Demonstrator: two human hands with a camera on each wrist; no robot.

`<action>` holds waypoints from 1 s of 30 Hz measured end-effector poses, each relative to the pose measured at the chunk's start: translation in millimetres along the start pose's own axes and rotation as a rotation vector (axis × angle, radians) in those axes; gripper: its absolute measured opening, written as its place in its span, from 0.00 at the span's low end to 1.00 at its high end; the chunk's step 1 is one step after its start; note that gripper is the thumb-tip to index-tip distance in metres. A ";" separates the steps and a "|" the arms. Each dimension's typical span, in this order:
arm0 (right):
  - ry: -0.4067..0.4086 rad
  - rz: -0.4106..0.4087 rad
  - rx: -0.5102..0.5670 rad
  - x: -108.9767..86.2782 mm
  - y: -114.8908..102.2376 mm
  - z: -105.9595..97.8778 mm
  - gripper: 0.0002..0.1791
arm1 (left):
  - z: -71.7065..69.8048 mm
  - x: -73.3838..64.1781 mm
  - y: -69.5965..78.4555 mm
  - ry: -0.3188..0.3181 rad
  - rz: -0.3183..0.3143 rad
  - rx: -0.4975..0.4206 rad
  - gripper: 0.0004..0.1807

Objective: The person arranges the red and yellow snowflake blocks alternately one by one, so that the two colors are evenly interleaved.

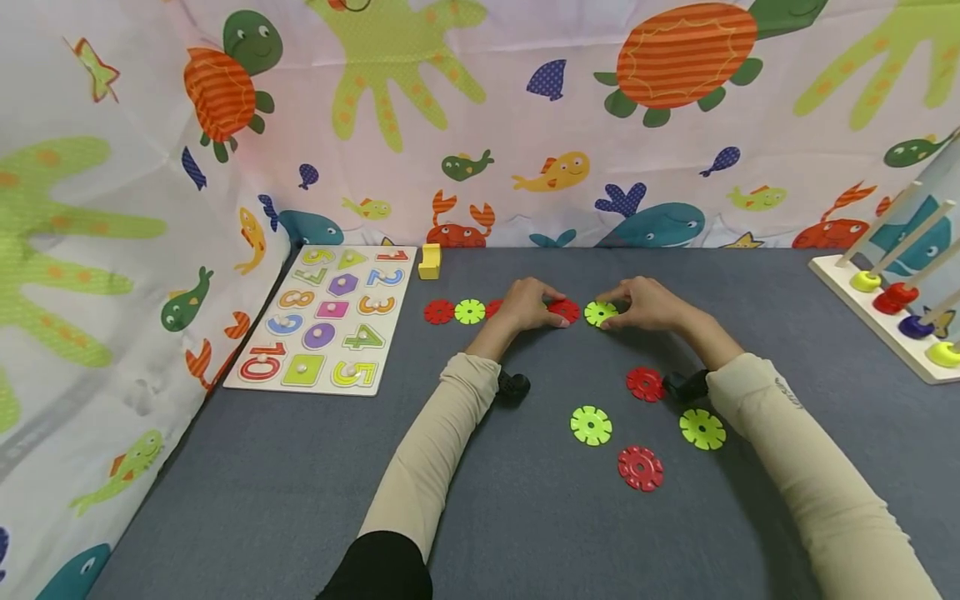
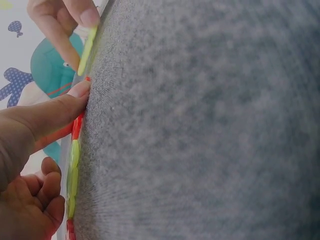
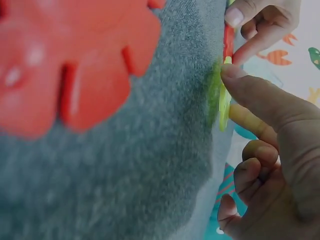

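A row of notched plastic discs, red and yellow-green by turns, lies across the far part of the table. It begins with a red disc (image 1: pixel 439 312) and a green disc (image 1: pixel 470 312); its middle is hidden behind my left hand (image 1: pixel 525 307). That hand pinches the red disc (image 1: pixel 563 311) at the row's right end between thumb and finger. My right hand (image 1: pixel 648 304) pinches a green disc (image 1: pixel 601 313) by its edge, just right of the red one. In the right wrist view this green disc (image 3: pixel 225 97) stands close to the red disc (image 3: pixel 228 41); whether they touch I cannot tell.
Nearer me lie loose discs: red (image 1: pixel 645 384), green (image 1: pixel 591 425), and several others. A number puzzle board (image 1: pixel 306 381) is at the left, with a yellow block (image 1: pixel 430 262) beside it. A wooden peg stand (image 1: pixel 862 287) is at the right. A printed cloth (image 1: pixel 510 117) hangs behind.
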State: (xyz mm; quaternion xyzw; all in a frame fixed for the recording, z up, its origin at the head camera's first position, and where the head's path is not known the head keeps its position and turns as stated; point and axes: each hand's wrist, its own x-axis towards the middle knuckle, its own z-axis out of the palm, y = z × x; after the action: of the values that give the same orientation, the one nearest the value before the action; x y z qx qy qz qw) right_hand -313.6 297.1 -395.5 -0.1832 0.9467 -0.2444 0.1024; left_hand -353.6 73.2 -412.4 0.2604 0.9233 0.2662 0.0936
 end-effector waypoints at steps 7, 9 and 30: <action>-0.015 0.032 0.010 7.3 0.4 2.6 0.27 | -1.0 1.1 3.0 -0.009 0.014 0.002 0.25; -0.015 0.028 0.015 7.9 -0.2 2.3 0.27 | -1.9 1.1 3.7 -0.019 0.016 0.008 0.25; 0.014 0.021 0.018 -57.6 -4.3 -8.5 0.27 | 19.9 20.0 35.6 -0.057 0.111 0.108 0.30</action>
State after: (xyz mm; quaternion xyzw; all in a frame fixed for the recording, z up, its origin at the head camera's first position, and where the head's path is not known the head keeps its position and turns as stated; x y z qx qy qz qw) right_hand -262.3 320.1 -380.0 -0.1706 0.9470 -0.2531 0.0998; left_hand -349.0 118.3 -410.6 0.3233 0.9175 0.2132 0.0909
